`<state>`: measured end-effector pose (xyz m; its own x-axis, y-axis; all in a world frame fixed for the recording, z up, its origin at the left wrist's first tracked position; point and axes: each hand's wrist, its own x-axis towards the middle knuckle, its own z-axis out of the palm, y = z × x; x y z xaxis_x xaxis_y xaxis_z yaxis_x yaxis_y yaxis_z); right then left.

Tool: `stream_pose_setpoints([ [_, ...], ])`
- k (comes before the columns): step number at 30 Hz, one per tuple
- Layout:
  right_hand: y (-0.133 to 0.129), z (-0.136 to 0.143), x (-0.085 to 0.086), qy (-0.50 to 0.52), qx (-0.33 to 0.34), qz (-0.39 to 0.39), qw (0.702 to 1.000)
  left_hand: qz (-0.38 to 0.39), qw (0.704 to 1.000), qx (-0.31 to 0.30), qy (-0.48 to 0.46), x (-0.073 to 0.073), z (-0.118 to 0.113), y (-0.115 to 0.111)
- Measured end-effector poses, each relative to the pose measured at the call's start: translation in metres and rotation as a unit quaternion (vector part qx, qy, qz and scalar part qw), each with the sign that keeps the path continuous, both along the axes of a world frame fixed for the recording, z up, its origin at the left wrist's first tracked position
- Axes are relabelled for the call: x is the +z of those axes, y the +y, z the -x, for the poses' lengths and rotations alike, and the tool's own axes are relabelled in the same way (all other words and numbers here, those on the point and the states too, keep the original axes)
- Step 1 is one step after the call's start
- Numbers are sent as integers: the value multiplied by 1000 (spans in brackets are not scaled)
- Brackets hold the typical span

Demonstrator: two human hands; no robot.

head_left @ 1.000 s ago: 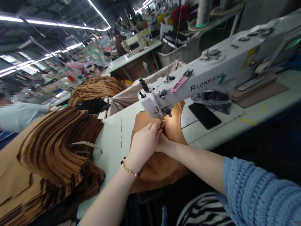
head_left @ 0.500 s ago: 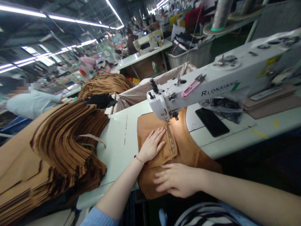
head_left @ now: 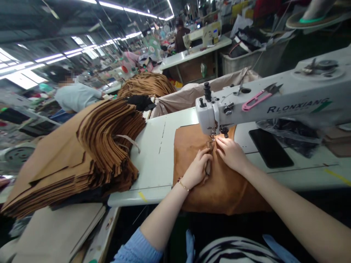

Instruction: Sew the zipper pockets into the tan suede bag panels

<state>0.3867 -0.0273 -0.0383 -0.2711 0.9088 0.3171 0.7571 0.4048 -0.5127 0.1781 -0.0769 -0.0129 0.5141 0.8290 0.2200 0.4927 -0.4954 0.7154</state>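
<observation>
A brown leather-like piece point(head_left: 227, 190) lies under the needle area of a white sewing machine point(head_left: 263, 91) and hangs over the table's front edge. My left hand point(head_left: 197, 166) has its fingers curled round the folded zipper part point(head_left: 207, 168) on top of the piece. Just right of the presser foot point(head_left: 212, 138), my right hand point(head_left: 231, 151) rests on the brown piece, fingers stretched out and fingertips close to the foot.
A tall stack of brown pieces point(head_left: 109, 138) stands at the left. A black phone point(head_left: 271, 148) and a plastic bag point(head_left: 293, 137) lie right of the machine head. Pink snips point(head_left: 257, 100) rest on the machine arm. A person in a light shirt point(head_left: 75, 95) is beyond the stack.
My right hand has moved forward to beside the presser foot. My left hand has gone from lying flat to gripping the zipper part, which is now folded up. The view has shifted left.
</observation>
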Motion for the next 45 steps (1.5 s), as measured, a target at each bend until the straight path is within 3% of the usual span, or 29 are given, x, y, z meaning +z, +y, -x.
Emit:
stream_pose_setpoints([
  [2,-13,10,-1,-16,11,-3,1000,81,985,39,-146,-3,1,0],
  [4,-32,21,1,-29,40,-4,999,127,964,66,-225,-5,3,4],
  [8,-69,36,15,-44,159,-4,986,158,948,83,-264,-7,5,11],
  [11,-77,28,24,-41,237,-2,971,171,940,96,-278,-4,4,10],
  [13,-72,17,25,-37,222,6,974,173,937,101,-285,-1,3,8],
  [16,-62,8,19,-34,125,17,991,174,934,101,-293,0,0,7],
  [18,-68,12,16,-36,85,18,996,170,937,95,-289,0,0,7],
  [19,-77,16,16,-38,95,19,995,168,940,88,-282,0,0,7],
  [21,-105,27,20,-33,196,30,980,150,953,75,-253,1,2,8],
  [23,-137,34,27,9,420,83,904,113,973,59,-190,3,3,8],
  [25,-163,32,35,52,549,137,823,63,994,30,-83,4,3,7],
  [26,-170,28,39,67,549,148,820,35,999,12,-16,4,2,6],
  [27,-173,21,43,79,517,151,839,10,999,-5,49,4,0,5],
  [30,-158,-6,51,120,306,128,936,-56,982,-22,181,1,-6,3],
  [32,-137,-23,50,143,156,77,974,-79,974,-19,210,-1,-9,2],
  [33,-126,-29,47,136,121,47,982,-85,973,-21,216,-1,-9,2],
  [34,-117,-34,43,117,116,22,986,-88,971,-27,219,-1,-7,2],
  [36,-103,-40,30,48,179,-6,983,-87,969,-47,229,1,4,2],
  [39,-96,-47,9,-37,254,-28,966,-68,961,-52,264,6,45,-2],
  [42,-97,-50,1,-61,249,-48,965,-37,953,-4,300,12,94,-12],
  [45,-97,-43,6,-54,225,-73,970,-51,954,40,291,19,118,-30],
])
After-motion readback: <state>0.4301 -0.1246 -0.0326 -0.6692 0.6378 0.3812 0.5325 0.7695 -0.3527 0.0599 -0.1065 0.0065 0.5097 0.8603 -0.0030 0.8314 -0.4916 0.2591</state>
